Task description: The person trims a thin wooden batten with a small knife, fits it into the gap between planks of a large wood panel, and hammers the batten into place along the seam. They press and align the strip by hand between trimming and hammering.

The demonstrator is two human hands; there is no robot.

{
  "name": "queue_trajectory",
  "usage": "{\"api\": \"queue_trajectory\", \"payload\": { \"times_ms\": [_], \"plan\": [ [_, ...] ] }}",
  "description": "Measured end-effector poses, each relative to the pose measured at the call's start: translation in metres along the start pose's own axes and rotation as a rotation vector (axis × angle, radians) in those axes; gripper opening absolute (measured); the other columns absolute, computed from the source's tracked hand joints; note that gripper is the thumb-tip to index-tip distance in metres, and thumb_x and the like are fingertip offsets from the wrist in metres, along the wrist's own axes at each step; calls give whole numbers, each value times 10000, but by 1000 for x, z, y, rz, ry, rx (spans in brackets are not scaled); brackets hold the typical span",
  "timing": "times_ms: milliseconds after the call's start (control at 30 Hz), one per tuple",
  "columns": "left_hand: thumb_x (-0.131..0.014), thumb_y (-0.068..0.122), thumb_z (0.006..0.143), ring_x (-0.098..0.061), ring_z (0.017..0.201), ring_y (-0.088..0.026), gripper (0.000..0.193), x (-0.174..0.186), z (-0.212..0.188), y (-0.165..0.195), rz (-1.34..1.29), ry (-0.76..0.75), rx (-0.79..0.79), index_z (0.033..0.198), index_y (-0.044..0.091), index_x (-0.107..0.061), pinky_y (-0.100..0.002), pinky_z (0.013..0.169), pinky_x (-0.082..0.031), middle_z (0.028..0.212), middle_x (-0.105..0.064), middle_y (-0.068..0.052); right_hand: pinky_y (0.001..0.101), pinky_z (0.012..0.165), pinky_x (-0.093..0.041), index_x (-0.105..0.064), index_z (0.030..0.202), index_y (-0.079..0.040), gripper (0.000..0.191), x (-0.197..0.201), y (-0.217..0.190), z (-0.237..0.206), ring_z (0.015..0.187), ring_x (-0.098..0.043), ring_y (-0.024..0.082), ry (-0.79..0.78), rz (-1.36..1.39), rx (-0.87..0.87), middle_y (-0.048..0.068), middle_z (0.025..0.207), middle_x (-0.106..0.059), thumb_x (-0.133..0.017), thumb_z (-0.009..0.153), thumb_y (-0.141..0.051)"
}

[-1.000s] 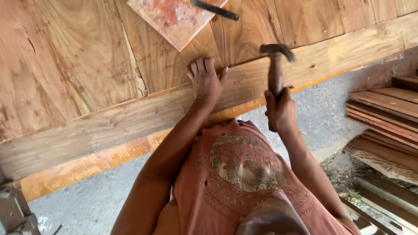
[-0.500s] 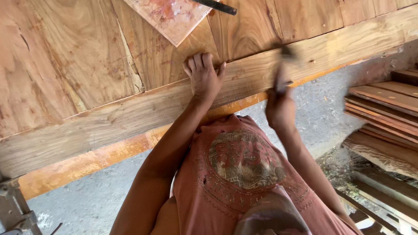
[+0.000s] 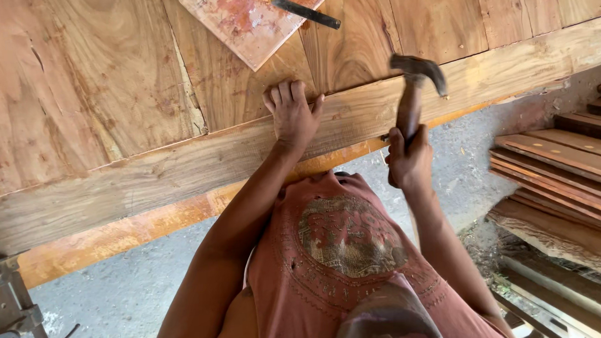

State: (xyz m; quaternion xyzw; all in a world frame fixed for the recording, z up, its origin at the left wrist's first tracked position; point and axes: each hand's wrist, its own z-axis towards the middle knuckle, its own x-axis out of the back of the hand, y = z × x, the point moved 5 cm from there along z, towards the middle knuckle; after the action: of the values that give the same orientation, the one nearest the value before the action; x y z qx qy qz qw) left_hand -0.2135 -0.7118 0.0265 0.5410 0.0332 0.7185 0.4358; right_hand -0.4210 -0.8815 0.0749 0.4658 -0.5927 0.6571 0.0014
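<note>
My left hand point(image 3: 293, 114) lies flat, fingers spread, on the long edge board point(image 3: 146, 182) of a big wooden panel point(image 3: 74, 84). My right hand point(image 3: 410, 159) grips the wooden handle of a claw hammer point(image 3: 415, 83), its dark head raised just above the edge board to the right of my left hand. Both arms reach forward over my reddish shirt.
A small reddish-stained square board point(image 3: 247, 19) with a dark flat tool point(image 3: 304, 11) on it lies on the panel above my hands. Stacked planks point(image 3: 564, 171) sit at the right on the concrete floor point(image 3: 117, 299). A metal clamp point(image 3: 12, 303) stands at bottom left.
The hammer swung down, blurred, toward the edge board half a second ago and is now lifted again. My left hand has stayed in place on the board.
</note>
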Motion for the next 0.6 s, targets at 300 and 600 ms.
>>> {"api": "queue_trajectory", "payload": {
  "times_ms": [300,600],
  "plan": [
    [-698,270,975,-512,1148,-326,290,-5,-10,-12,-52,152,-50,1157,102,-546,-577,1119,-321,1191,-559,-128,488,608,-532,-596,1006,-20,424,51,12,69,674,-703,390,-58,-337,155,216,770,-691,-759,991,-411],
    [-667,277,1011,-514,1118,-346,307,34,50,-87,139,297,202,1201,73,-538,-522,958,-422,1196,-535,-174,532,691,-553,-524,1100,38,385,107,53,343,879,-696,420,204,-658,590,233,1065,-682,-752,936,-225]
  ]
}}
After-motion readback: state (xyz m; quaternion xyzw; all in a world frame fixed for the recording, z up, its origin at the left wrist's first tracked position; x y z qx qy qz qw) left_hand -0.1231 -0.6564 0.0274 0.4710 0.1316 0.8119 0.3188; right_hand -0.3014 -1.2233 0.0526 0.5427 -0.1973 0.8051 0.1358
